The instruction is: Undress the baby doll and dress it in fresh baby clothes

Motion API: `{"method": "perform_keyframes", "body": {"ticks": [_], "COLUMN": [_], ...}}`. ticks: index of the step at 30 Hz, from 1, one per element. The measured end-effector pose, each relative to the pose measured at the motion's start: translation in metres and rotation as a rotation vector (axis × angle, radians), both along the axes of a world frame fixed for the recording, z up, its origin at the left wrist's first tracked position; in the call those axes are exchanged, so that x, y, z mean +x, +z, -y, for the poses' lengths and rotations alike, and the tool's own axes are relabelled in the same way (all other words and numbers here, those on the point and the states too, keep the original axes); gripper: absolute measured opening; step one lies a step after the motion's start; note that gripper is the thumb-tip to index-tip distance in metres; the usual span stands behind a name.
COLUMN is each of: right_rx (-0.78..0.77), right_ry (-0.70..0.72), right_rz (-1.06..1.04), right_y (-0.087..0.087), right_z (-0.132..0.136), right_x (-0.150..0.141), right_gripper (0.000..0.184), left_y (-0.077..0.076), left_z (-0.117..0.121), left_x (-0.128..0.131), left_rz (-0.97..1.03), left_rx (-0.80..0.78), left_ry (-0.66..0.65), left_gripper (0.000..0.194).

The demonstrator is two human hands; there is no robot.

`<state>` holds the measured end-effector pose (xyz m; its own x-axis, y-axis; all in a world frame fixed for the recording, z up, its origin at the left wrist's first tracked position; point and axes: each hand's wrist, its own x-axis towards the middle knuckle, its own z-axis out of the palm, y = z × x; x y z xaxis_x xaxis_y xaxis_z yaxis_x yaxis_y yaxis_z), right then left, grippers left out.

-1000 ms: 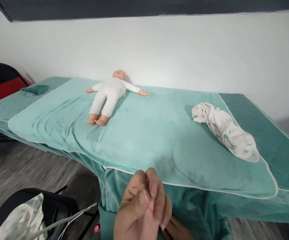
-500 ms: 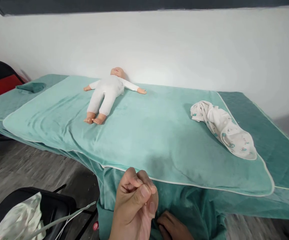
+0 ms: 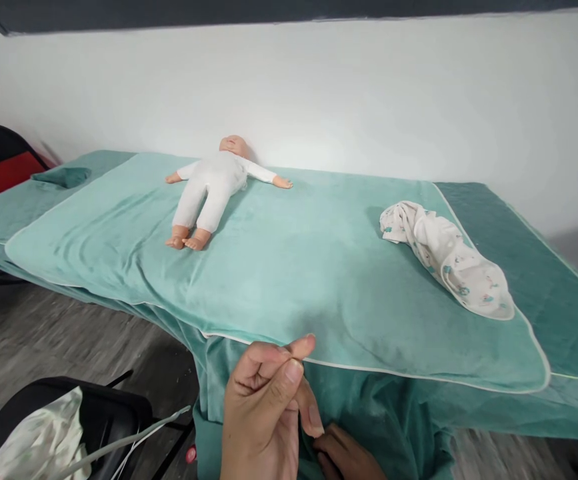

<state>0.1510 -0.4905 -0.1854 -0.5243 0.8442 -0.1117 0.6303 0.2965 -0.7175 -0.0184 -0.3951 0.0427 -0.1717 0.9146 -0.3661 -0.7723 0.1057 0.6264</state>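
While a red chair (image 3: 6, 170) stands by the far left end of the bed (image 3: 563, 293), a black seat (image 3: 113, 403) nearer the wearer bears a pale bundle (image 3: 43, 437), perhaps left there to keep it within reach yet off the bed. A grey tube (image 3: 133, 437) slants across this seat, its tip pointing up and right; what it belongs to cannot be told.

Farther right, a doll (image 3: 213, 183) in white lies on its back on the mat (image 3: 293, 267), head near the wall (image 3: 369, 100), feet toward the near edge, arms spread. The mat probably cushions it and covers the bed beneath; lying well in from the edge, the doll seems unlikely to roll off.

The left hand (image 3: 269, 403) is raised before the mat's near hem, thumb tip pressed to a finger, the others curled loosely; nothing shows in the pinch. The doll lies well apart from it, beyond and to the left.

Lower and just to the right, the right hand (image 3: 351, 453) is low against the drape (image 3: 393, 407), partly cut off by the frame; whether it grips anything cannot be told. Far right, a printed cloth (image 3: 449, 260) lies loosely bunched on the mat, apart from both hands.
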Motion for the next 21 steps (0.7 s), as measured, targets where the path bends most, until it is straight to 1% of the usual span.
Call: {"method": "perform_keyframes", "body": {"ticks": [2, 6, 8, 11, 17, 19, 21], "right_rx": [0.01, 0.011, 0.001, 0.002, 0.033, 0.064, 0.082], "right_ry": [-0.003, -0.015, -0.014, -0.009, -0.007, -0.014, -0.019], "right_rz": [0.0, -0.002, -0.004, -0.002, 0.007, 0.017, 0.032], "right_y": [-0.003, -0.005, -0.004, -0.003, -0.004, -0.003, 0.004], "right_z": [0.0, 0.001, 0.001, 0.0, 0.0, 0.0, 0.002], "right_x": [0.0, 0.0, 0.0, 0.0, -0.002, -0.002, -0.002], "right_gripper": [0.026, 0.026, 0.025, 0.025, 0.024, 0.024, 0.019], "left_y": [-0.004, -0.016, -0.019, -0.017, -0.006, -0.007, -0.012], "left_z": [0.0, -0.002, -0.002, -0.003, -0.004, -0.005, -0.005], "left_x": [0.0, -0.003, -0.004, -0.002, 0.004, 0.003, 0.001], "left_rz": [-0.03, -0.12, -0.146, -0.138, -0.083, -0.086, -0.109], "left_rx": [0.013, 0.136, 0.162, 0.166, 0.083, 0.091, 0.15], "left_ry": [0.006, -0.015, -0.015, -0.01, 0.043, 0.027, -0.008], "left_gripper": [0.014, 0.016, 0.016, 0.015, 0.02, 0.02, 0.017]}}
